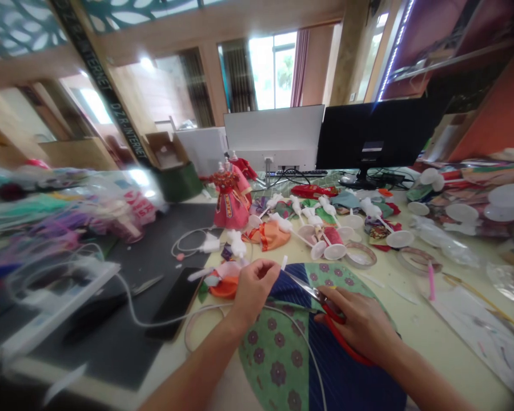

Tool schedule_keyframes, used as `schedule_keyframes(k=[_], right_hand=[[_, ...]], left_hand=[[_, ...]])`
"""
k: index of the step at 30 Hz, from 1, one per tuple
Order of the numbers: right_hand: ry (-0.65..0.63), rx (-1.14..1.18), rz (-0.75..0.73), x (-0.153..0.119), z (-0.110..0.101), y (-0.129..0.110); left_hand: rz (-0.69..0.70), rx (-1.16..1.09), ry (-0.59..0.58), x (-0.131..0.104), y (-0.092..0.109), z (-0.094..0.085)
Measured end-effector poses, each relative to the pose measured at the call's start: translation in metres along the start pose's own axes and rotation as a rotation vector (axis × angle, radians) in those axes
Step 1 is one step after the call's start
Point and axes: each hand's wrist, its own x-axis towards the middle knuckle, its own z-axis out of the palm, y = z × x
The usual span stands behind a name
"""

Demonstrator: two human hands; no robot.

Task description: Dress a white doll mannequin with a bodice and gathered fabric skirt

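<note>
My left hand (257, 285) is closed in a pinch, with a small white strip (284, 262) at its fingertips. My right hand (360, 319) grips red-handled scissors (336, 308); their blades point up and left, with the tip close to the strip. Beneath both hands lies a round cloth piece in green floral (278, 359) and dark blue (346, 377) fabric. An orange cloth bundle (225, 287) and a white doll form (237, 244) lie just beyond my left hand.
Dressed doll forms (231, 208) stand behind, beside several white stands and an orange garment (268, 235). Two monitors (278, 134) stand at the back. A phone (175, 302), a white cable and a power strip (60, 308) are left. Tape rolls (362, 255) and a pink pen (431, 282) lie right.
</note>
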Motion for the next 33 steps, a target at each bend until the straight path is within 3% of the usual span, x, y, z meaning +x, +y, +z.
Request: schedule_keyframes(k=[18, 25, 33], right_hand=[[-0.099, -0.002, 0.053, 0.002, -0.004, -0.002], [-0.088, 0.145, 0.193, 0.005, -0.014, 0.000], [-0.263, 0.247, 0.226, 0.004, -0.014, -0.006]], left_hand=[[-0.104, -0.217, -0.018, 0.009, 0.006, 0.007], [-0.095, -0.310, -0.045, 0.016, -0.003, -0.001], [-0.105, -0.291, -0.164, 0.010, -0.008, -0.007]])
